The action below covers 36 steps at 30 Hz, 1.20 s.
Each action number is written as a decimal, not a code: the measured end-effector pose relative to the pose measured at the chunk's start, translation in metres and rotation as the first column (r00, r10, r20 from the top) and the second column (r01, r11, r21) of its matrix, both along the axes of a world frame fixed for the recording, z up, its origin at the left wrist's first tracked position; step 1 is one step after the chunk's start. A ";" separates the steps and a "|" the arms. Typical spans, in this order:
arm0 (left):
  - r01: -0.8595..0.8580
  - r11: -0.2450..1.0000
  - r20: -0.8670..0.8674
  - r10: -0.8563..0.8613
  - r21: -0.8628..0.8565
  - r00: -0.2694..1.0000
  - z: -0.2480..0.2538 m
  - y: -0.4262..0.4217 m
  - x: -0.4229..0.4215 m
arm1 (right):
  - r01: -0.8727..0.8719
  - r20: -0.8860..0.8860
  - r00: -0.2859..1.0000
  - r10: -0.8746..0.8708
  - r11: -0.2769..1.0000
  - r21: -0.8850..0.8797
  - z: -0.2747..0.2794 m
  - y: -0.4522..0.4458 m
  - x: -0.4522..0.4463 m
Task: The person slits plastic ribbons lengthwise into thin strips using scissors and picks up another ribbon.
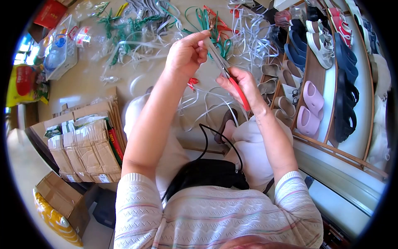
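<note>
My left hand [188, 52] is raised at the upper middle, its thumb and forefinger pinching the end of a pale flat strap [207, 40]. In my right hand [243, 85] are scissors with red handles [238, 91], their metal blades [219, 60] pointing up and left toward the strap end beside my left fingertips. Whether the blades touch the strap is hard to make out. Behind the hands on the floor lie green straps [203, 20] and a heap of white straps [255, 41]. Loose white strips also hang or lie between my knees.
Shoe racks [302, 137] with many shoes stand on the right. Flattened cardboard [85, 149] is stacked at the left, near a box [60, 193]. A white basket [66, 62] with plastic bottles sits at the upper left. A black bag [207, 174] rests on my lap.
</note>
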<state>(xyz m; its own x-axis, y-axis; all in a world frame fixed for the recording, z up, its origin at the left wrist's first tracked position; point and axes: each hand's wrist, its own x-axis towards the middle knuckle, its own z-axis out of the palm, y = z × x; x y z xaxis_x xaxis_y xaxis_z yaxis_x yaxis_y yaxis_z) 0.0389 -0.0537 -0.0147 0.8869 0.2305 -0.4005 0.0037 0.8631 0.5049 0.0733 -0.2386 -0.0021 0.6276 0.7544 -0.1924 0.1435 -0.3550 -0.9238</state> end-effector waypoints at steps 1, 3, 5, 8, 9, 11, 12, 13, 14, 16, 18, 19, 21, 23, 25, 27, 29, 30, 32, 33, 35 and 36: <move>0.042 0.997 0.001 -0.042 -0.057 0.999 0.001 0.004 0.001 | 0.001 0.005 1.000 -0.001 1.000 0.009 0.000 -0.001 -0.001; 0.119 0.987 0.029 -0.116 -0.105 0.993 0.000 0.007 0.002 | 0.028 -0.009 1.000 -0.028 0.999 0.015 0.004 -0.001 -0.003; 0.164 0.979 0.076 -0.155 -0.120 0.985 -0.006 0.013 0.004 | 0.040 -0.017 0.999 -0.040 0.999 0.028 0.006 0.000 -0.005; 0.021 0.998 0.026 -0.022 0.051 0.999 0.008 0.014 0.002 | 0.034 -0.018 0.999 -0.034 0.998 0.045 0.004 -0.001 -0.005; -0.058 0.988 0.000 0.059 0.144 0.998 0.014 0.013 0.001 | 0.031 -0.021 0.999 -0.030 0.999 0.042 0.000 -0.002 -0.003; -0.090 0.963 0.049 0.080 0.253 0.996 0.010 0.012 0.000 | 0.018 -0.050 0.999 -0.017 0.999 0.032 -0.002 -0.003 -0.001; -0.108 0.946 0.074 0.089 0.306 0.993 0.007 0.012 -0.001 | 0.010 -0.076 0.997 -0.008 1.000 0.025 -0.002 -0.004 -0.001; -0.116 0.931 0.080 0.094 0.346 0.992 0.005 0.011 -0.001 | 0.000 -0.100 0.995 0.002 1.000 0.018 -0.001 -0.003 0.000; -0.096 0.927 0.074 0.074 0.362 0.995 0.003 0.007 -0.001 | 0.017 -0.096 0.995 -0.012 0.998 0.054 -0.001 -0.001 0.000; -0.054 0.917 0.060 0.033 0.395 0.998 0.001 -0.002 -0.002 | 0.051 -0.091 0.995 -0.040 0.991 0.127 -0.001 0.004 -0.001; -0.078 0.913 0.059 0.059 0.399 0.997 0.002 -0.004 -0.003 | 0.046 -0.091 0.995 -0.037 0.994 0.095 0.001 0.004 -0.001; -0.083 0.912 0.064 0.062 0.403 0.996 0.002 -0.005 -0.004 | 0.045 -0.090 0.995 -0.037 0.996 0.078 0.003 0.004 0.000; -0.090 0.926 0.063 0.072 0.367 0.995 0.003 -0.002 -0.004 | 0.026 -0.053 0.998 -0.025 0.999 0.030 0.007 0.002 0.001; -0.095 0.953 0.052 0.084 0.287 0.995 0.003 0.005 -0.003 | 0.006 -0.043 0.999 -0.006 1.000 0.007 0.011 0.000 0.001; -0.127 0.959 0.077 0.111 0.255 0.991 0.003 0.015 -0.002 | -0.015 -0.057 0.998 0.015 1.000 0.004 0.014 -0.002 0.000; -0.155 0.957 0.098 0.134 0.246 0.986 0.004 0.017 -0.001 | 0.004 -0.092 0.996 -0.001 1.000 0.027 0.008 -0.003 0.001; -0.149 0.947 0.093 0.128 0.286 0.987 0.003 0.014 -0.002 | 0.015 -0.109 0.994 -0.007 0.997 0.073 0.002 -0.002 0.001; -0.147 0.941 0.090 0.125 0.305 0.988 0.002 0.012 -0.002 | 0.018 -0.107 0.994 -0.006 0.994 0.108 -0.001 0.000 0.001; -0.122 0.950 0.113 0.094 0.286 0.989 -0.002 0.000 -0.003 | 0.021 -0.093 0.996 -0.008 0.991 0.131 -0.002 0.002 0.003; -0.134 0.947 0.092 0.112 0.291 0.989 0.002 -0.003 -0.003 | 0.023 -0.084 0.996 -0.013 0.993 0.119 0.000 0.003 0.003; -0.145 0.947 0.080 0.127 0.286 0.989 0.006 -0.004 -0.003 | 0.024 -0.058 0.998 -0.019 0.996 0.091 0.000 0.002 0.004; -0.145 0.950 0.087 0.125 0.275 0.988 0.006 -0.004 -0.004 | 0.021 -0.043 0.999 -0.018 0.997 0.073 -0.001 0.000 0.004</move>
<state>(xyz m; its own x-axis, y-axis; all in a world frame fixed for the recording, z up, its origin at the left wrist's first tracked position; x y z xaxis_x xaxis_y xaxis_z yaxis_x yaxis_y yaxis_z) 0.0349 -0.0576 -0.0082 0.8624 0.4442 -0.2429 -0.1457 0.6772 0.7213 0.0771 -0.2383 -0.0033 0.6345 0.7553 -0.1638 0.0976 -0.2885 -0.9525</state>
